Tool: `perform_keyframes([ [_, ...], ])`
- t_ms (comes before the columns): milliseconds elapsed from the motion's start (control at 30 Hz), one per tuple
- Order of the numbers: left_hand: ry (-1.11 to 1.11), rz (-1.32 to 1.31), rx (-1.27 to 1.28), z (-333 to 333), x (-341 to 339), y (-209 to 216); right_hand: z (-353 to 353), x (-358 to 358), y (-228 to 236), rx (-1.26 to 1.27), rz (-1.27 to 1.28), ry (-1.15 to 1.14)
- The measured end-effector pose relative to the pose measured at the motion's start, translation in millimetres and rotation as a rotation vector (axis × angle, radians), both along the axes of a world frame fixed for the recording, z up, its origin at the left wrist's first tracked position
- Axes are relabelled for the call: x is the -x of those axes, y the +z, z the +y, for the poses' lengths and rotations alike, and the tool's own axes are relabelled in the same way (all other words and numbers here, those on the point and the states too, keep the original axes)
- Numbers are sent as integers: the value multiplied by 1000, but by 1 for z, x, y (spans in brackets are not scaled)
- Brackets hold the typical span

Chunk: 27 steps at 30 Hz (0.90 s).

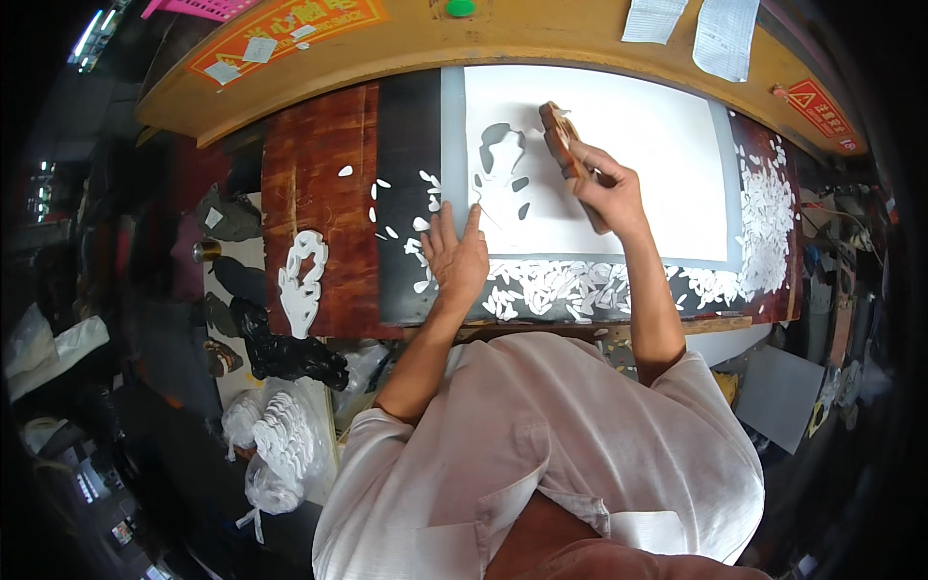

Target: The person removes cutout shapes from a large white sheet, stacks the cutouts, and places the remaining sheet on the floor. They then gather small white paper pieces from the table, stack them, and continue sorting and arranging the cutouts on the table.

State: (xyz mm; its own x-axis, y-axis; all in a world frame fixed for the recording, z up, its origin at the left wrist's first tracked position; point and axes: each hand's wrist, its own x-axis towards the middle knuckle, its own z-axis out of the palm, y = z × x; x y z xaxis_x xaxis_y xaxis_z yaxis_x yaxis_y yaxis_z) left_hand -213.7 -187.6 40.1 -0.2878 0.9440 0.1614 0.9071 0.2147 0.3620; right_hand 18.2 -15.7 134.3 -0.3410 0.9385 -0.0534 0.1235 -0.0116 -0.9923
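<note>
Fingers of your right hand (609,188) are curled around a brown, wavy-edged tool (556,130), gripping it over the white sheet (667,164), to the right of the cut shape (505,155) near that sheet's left end. Whether the tool touches the sheet, you cannot tell from here. Your left hand (454,253) lies palm down at the sheet's left edge, fingers spread and grasping nothing. A grey board (452,145) shows beneath the sheet. Small white scraps (768,217) gather thickly along the sheet's near and right sides. Well left of the sheet, a white openwork piece (298,280) rests on the dark red tabletop (338,126).

For containers, you have a clear plastic bag (274,493) below and left of the sheet, with wavy white pieces (280,435) stacked in it. Between that bag and the sheet's level sits a crumpled black bag (275,353), contents hidden. A pink basket (208,8) shows beyond the sheet's far left corner; you cannot see inside it.
</note>
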Motion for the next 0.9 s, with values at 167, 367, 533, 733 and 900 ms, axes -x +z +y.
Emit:
perform_keyframes([
  [167, 24, 17, 36, 2, 6, 7, -22, 4, -12, -398, -320, -57],
  [367, 25, 19, 18, 6, 1, 2, -13, 3, -16, 16, 27, -203],
  [533, 34, 14, 68, 6, 3, -1, -18, -33, 3, -567, -222, -246],
  [733, 33, 72, 39, 5, 1, -5, -44, -48, -19, -559, -479, -27],
  [900, 24, 53, 40, 2, 3, -8, -26, -7, -57, -767, -576, -8],
])
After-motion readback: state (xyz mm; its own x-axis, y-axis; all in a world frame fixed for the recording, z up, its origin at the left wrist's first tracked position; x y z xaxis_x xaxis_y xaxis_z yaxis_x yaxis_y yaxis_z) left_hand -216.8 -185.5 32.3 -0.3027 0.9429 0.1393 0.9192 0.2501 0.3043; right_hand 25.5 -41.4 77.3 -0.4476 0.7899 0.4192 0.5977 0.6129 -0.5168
